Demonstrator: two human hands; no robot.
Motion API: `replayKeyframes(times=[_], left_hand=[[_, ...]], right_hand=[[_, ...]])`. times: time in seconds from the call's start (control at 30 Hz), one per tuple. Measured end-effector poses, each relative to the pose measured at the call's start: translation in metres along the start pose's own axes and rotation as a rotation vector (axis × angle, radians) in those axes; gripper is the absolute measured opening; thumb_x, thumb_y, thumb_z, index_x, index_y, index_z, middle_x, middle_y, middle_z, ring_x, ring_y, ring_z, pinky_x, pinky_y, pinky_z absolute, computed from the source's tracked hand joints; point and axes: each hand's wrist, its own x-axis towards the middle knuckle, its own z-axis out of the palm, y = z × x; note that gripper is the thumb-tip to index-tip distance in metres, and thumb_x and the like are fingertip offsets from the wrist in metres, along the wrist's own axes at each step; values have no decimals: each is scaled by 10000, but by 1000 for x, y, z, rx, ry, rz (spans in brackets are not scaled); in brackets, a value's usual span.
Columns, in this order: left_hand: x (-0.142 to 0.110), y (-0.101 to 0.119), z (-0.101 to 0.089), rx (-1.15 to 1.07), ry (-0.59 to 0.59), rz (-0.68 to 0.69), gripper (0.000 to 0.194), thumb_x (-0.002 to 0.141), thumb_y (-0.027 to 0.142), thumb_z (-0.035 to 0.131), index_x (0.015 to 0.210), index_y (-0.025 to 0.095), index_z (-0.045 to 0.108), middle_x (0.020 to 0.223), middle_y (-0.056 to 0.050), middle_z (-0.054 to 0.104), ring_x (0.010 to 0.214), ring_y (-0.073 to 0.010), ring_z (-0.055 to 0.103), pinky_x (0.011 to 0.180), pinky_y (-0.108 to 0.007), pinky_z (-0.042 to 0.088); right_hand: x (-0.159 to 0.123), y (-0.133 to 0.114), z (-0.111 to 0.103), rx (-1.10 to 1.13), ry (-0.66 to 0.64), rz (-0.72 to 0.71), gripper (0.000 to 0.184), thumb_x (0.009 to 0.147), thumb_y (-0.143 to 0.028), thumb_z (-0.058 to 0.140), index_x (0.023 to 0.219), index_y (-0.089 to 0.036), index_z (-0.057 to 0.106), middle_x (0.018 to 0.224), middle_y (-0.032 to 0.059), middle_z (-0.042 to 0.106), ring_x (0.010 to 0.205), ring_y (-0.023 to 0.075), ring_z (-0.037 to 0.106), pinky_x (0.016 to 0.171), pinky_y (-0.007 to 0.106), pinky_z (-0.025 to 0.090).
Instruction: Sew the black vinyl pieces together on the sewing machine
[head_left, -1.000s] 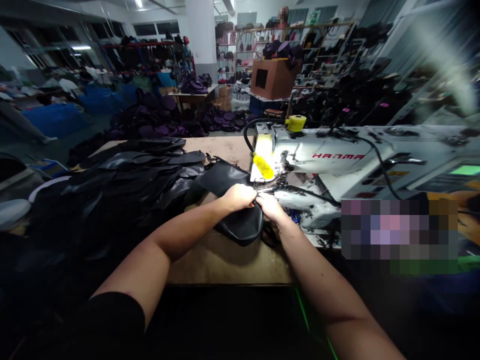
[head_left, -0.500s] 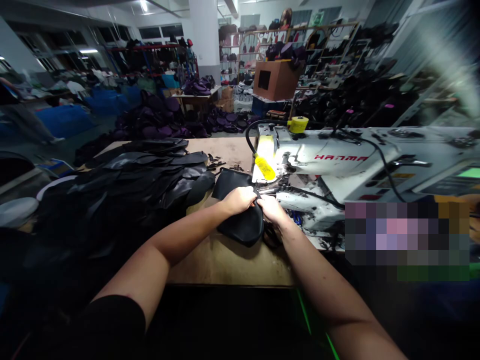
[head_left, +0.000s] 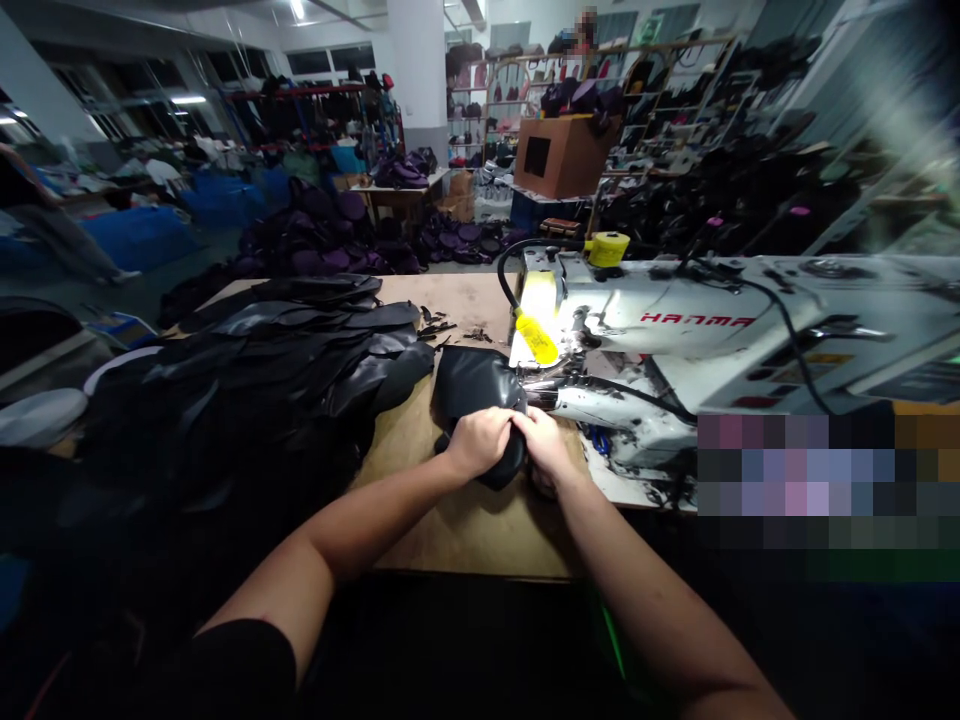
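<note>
A black leather-like bag piece lies over the tip of the white sewing machine's lower arm. My left hand is closed on the near part of this piece. Close beside it, my right hand pinches the piece's right edge, and the fingertips of both hands almost meet. Some of the piece is hidden under the hands. A yellow lamp shines at the needle end of the machine, just beyond the piece.
Many black cut pieces are heaped on the left of the wooden table. Dark scraps lie behind the work. Farther back are purple bags, a cardboard box and shelves. A person stands far left.
Both hands have moved toward me along the black piece, with the left hand now lower on it. The piece has turned and folded somewhat. The view has shifted slightly.
</note>
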Motion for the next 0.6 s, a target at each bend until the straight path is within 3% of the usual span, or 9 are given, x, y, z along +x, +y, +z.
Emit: replayKeyframes(times=[0.13, 0.23, 0.37, 0.5, 0.6], left_hand=[[-28, -5, 13, 10, -65, -176, 329, 1076, 269, 429, 1223, 157, 702, 1124, -117, 767, 1016, -221, 730, 926, -327, 566], [-20, -13, 5, -11, -150, -226, 396, 1059, 398, 510, 1283, 108, 661, 1184, -172, 745, 1116, -265, 711, 983, -359, 553], [19, -33, -29, -235, -314, -30, 621, 933, 555, 688, 1404, 159, 601, 1346, -133, 710, 1216, -250, 681, 1009, -309, 532], [62, -44, -74, -313, -621, 141, 403, 970, 489, 641, 1276, 236, 710, 1279, -27, 758, 1129, -179, 704, 944, -225, 517], [76, -34, -108, -95, -877, 148, 291, 919, 409, 699, 1119, 214, 780, 1083, -28, 803, 907, -181, 726, 784, -234, 527]], right_hand=[[-27, 14, 15, 380, -74, 160, 490, 680, -459, 809, 1075, -202, 674, 1043, 67, 771, 977, 250, 717, 916, 392, 585], [-34, 17, 14, 529, -162, 165, 550, 675, -458, 841, 1143, -227, 668, 1094, 69, 772, 1032, 269, 722, 948, 421, 589], [-34, 18, 5, 543, -286, 192, 544, 740, -538, 799, 1188, -265, 651, 1140, 109, 765, 1087, 307, 721, 899, 447, 603], [-37, 28, 12, 502, -316, 254, 575, 826, -718, 637, 1200, -282, 658, 1185, 124, 758, 1139, 301, 719, 923, 464, 600], [-40, 40, 23, 447, -266, 198, 703, 910, -808, 403, 1256, -250, 653, 1157, 131, 765, 1131, 303, 729, 935, 505, 599]])
